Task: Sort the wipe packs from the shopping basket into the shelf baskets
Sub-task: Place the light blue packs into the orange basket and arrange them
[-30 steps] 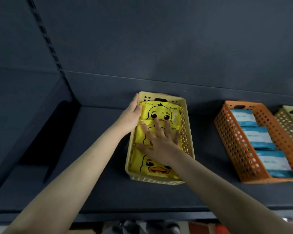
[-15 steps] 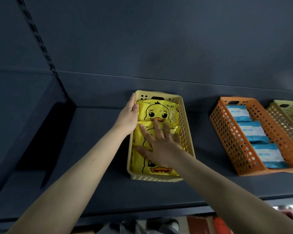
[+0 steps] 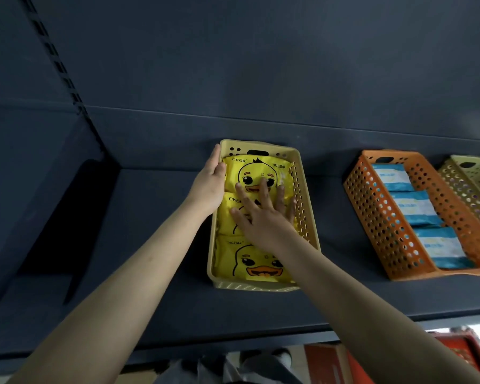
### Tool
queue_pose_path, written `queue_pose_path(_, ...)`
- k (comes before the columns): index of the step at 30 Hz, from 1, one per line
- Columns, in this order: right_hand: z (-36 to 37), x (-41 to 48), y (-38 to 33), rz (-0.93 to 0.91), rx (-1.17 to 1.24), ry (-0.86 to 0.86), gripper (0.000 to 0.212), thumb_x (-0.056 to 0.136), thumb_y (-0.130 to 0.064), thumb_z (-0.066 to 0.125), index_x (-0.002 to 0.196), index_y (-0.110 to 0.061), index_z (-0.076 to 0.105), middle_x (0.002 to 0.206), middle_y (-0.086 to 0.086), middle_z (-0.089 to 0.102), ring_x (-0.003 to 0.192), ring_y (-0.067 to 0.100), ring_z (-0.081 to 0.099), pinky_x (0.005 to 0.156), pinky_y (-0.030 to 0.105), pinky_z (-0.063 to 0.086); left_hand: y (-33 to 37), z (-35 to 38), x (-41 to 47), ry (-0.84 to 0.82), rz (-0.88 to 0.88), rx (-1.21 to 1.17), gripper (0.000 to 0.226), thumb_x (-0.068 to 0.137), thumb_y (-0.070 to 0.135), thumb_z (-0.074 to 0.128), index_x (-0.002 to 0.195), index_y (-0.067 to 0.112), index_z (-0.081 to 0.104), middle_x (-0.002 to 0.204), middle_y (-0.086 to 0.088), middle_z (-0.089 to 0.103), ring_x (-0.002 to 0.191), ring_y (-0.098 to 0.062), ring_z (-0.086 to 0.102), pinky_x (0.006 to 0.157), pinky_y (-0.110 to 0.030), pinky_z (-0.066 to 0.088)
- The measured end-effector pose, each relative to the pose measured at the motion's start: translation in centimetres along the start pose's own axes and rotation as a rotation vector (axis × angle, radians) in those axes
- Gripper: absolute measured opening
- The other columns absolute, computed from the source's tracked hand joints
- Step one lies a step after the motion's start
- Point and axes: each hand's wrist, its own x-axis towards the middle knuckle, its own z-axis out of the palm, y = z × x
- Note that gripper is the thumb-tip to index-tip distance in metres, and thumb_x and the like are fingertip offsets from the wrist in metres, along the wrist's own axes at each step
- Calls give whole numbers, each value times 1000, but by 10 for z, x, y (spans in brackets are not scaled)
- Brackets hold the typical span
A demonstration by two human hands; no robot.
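A pale yellow shelf basket [image 3: 307, 212] stands on the dark shelf and holds three yellow duck wipe packs in a row. My right hand [image 3: 261, 214] lies flat with spread, straight fingers on the middle pack [image 3: 227, 214], fingertips reaching the far pack [image 3: 257, 169]. The near pack [image 3: 257, 266] lies uncovered at the basket's front. My left hand [image 3: 209, 182] rests with straight fingers along the basket's left rim, its thumb side against the far pack.
An orange perforated basket [image 3: 383, 217] with three blue-and-white wipe packs [image 3: 412, 207] stands to the right. Beyond it sits an olive-yellow basket [image 3: 471, 178]. The shelf's front edge [image 3: 178, 347] runs below. A red shopping basket [image 3: 466, 350] shows at the lower right.
My right hand has slid a little farther back over the packs, its fingertips now on the far pack. My left hand stays at the left rim.
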Motion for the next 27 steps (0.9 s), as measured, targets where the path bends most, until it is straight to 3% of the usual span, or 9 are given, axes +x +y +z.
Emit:
queue_pose_path(4, -3, 1, 0, 8, 26, -16, 61, 91, -71, 12, 139, -57, -22, 150, -4, -39, 134, 35, -39, 111, 59, -18, -1, 0, -1, 7, 5, -28, 49, 106, 34, 23, 154, 35, 11, 161, 7, 14, 146, -16, 21, 116, -32, 18)
queue_pose_path(7, -6, 11, 1, 44, 87, 83, 69, 89, -74, 18, 143, -53, -19, 153, -4, -35, 137, 30, -37, 111, 54, -16, -3, 0, 0, 15, 7, -45, 49, 106, 34, 23, 154, 34, 12, 161, 7, 15, 146, -15, 21, 115, -30, 19)
queue_pose_path(13, -6, 36, 6, 20, 51, 41, 68, 87, -77, 13, 140, -55, -22, 150, -4, -41, 136, 28, -39, 115, 51, -15, -8, 5, 1, 60, 18, -118, 49, 106, 33, 25, 154, 31, 15, 161, 7, 17, 146, -12, 22, 103, -15, 15)
queue_pose_path(23, -25, 18, 4, -31, 186, 6, 67, 92, -70, 18, 144, -51, -18, 154, -3, -35, 136, 25, -38, 114, 56, -13, -7, 4, -1, 68, 10, -110, 49, 106, 33, 24, 154, 32, 13, 161, 9, 15, 146, -11, 21, 103, -16, 15)
queue_pose_path(27, -13, -16, 1, -52, 97, -25, 62, 95, -64, 16, 142, -52, -23, 149, -6, -40, 135, 26, -39, 111, 54, -16, -7, 4, 0, 79, 5, -99, 49, 106, 34, 22, 154, 32, 13, 161, 7, 17, 146, -14, 23, 109, -22, 19)
